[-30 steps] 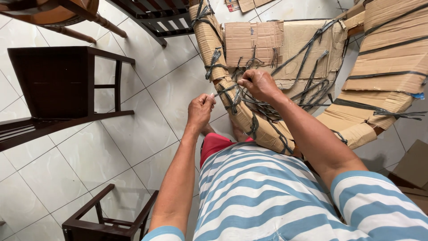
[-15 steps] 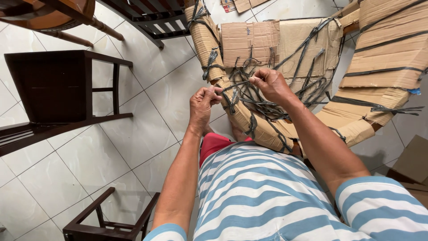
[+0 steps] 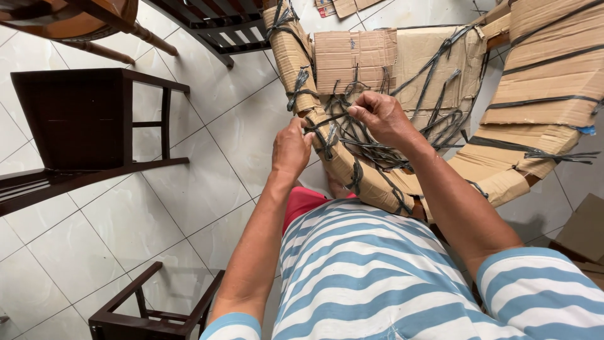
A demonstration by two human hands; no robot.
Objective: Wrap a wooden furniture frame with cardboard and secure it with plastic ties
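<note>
Against the cardboard-wrapped chair frame (image 3: 352,173) that leans by the person's knees, a tangle of black plastic strapping (image 3: 371,141) binds the padding to the wood. The right hand (image 3: 380,116) has risen from lower on the frame a second ago to the upper part of the tangle, and its fingers (image 3: 357,112) are now closed in a pinch on one strand, drawn taut toward the body. The left hand (image 3: 290,148) has moved in from the left of the frame and now lies on its wrapped arm, fingers curled narrowly around another strand at the edge; whether they grip it fully I cannot tell. Both hands have closed in on the same knot, so the work looks to have passed from reaching to pulling the strapping loose, with most bands still in place.

Beyond the frame, to its right, more cardboard-wrapped pieces (image 3: 547,82) lie banded with the same black strap. Left of the frame stands a dark wooden chair (image 3: 82,119), another dark chair frame (image 3: 151,308) sits below it near the person's left elbow, and a slatted one (image 3: 220,28) lies above. Everything rests on a floor of pale glossy tiles (image 3: 189,189), with no raised surface in sight.
</note>
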